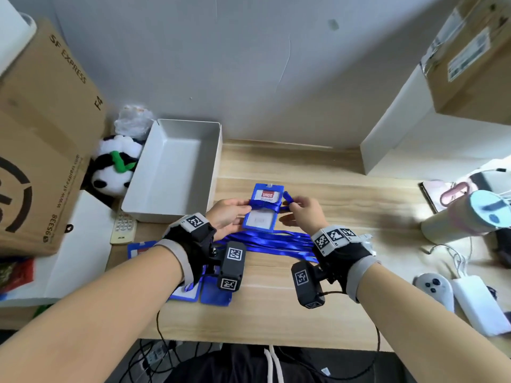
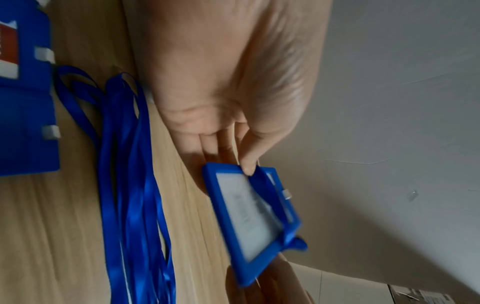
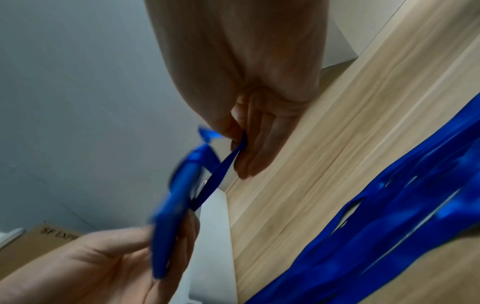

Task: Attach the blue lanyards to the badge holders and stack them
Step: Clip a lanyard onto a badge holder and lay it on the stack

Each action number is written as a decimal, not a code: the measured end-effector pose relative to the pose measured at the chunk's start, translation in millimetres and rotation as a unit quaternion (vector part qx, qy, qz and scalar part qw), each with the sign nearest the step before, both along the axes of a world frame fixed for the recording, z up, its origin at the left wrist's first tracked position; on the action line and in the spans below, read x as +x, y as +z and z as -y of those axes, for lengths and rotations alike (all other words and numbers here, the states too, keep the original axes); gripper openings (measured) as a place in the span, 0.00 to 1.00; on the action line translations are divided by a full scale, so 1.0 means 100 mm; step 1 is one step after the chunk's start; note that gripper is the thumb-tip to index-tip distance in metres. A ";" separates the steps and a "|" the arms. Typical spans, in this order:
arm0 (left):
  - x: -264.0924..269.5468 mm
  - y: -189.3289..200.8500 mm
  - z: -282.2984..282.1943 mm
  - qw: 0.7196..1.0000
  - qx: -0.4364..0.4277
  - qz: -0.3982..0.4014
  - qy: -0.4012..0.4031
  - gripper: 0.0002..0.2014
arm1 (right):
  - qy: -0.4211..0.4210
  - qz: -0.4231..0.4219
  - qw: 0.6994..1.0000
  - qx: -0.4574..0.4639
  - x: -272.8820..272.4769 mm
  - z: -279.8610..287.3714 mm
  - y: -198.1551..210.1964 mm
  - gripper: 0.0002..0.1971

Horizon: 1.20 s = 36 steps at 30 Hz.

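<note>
A blue badge holder (image 1: 261, 208) with a red-and-white card is held above the wooden desk (image 1: 331, 189). My left hand (image 1: 235, 214) grips its left edge, thumb on the frame (image 2: 249, 166). A blue lanyard (image 1: 272, 205) is wrapped across the holder's middle. My right hand (image 1: 300, 208) pinches the lanyard's end (image 3: 233, 152) at the holder's right side. The same holder (image 2: 257, 222) shows blurred in the left wrist view. A pile of blue lanyards (image 1: 276, 241) lies on the desk under my hands. More blue badge holders (image 1: 210, 291) lie by my left wrist.
A grey tray (image 1: 154, 189) stands at the back left, beside a panda plush (image 1: 116, 164) and a cardboard box (image 1: 41, 150). A remote (image 1: 123, 228) lies near the tray. At the right are a tumbler (image 1: 467, 217), a game controller (image 1: 434, 286) and a white charger (image 1: 478, 302).
</note>
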<state>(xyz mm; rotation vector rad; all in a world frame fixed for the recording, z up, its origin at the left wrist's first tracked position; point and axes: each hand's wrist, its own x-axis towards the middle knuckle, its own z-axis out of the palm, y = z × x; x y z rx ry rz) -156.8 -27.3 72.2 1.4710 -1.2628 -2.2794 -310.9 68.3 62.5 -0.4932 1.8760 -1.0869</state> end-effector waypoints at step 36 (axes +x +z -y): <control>0.00 0.47 0.36 0.969 -0.016 -0.042 -0.241 0.10 | 0.248 0.136 0.959 0.035 -0.14 0.15 0.23 0.25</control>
